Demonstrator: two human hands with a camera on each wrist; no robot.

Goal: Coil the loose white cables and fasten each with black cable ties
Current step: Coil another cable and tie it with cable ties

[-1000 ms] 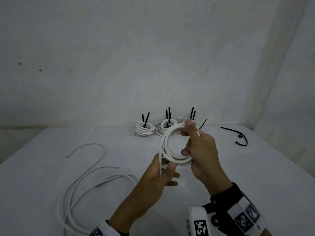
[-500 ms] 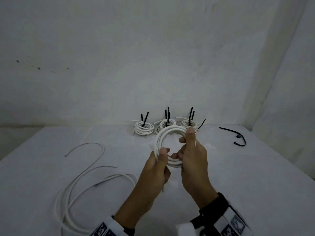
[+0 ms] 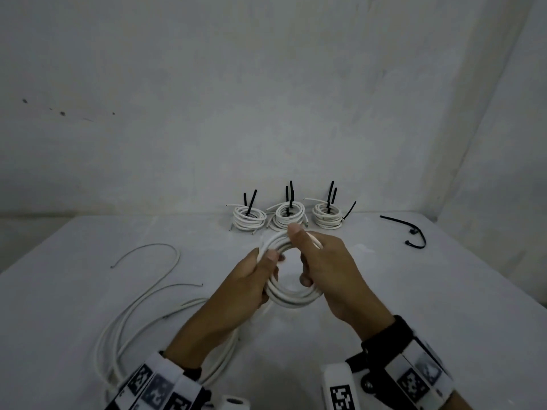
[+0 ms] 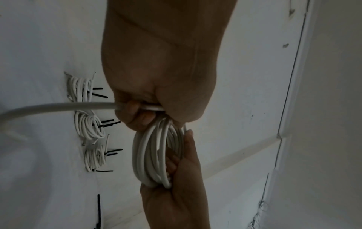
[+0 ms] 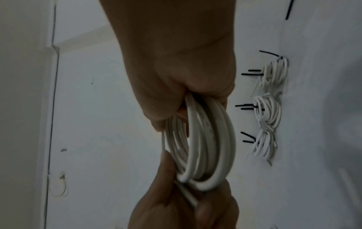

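Both hands hold one white coil (image 3: 288,294) above the table (image 3: 444,321): the left hand (image 3: 251,279) grips its 9 o'clock side, the right hand (image 3: 328,270) its 3 o'clock side, thumb at 12. The winding looks finished; next, I judge, one hand must keep the loops together while the other fetches a tie. Three tied coils (image 3: 288,216) sit at 12 o'clock. Black ties (image 3: 414,232), two I think, lie at 2 o'clock. Loose cable (image 3: 124,315) lies at 8 o'clock, number unclear.

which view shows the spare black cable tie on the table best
The head view: the spare black cable tie lies whole and unobstructed on the table, far right of the tied coils. The left wrist view catches only part of it at the bottom edge. The right wrist view shows one short black end.
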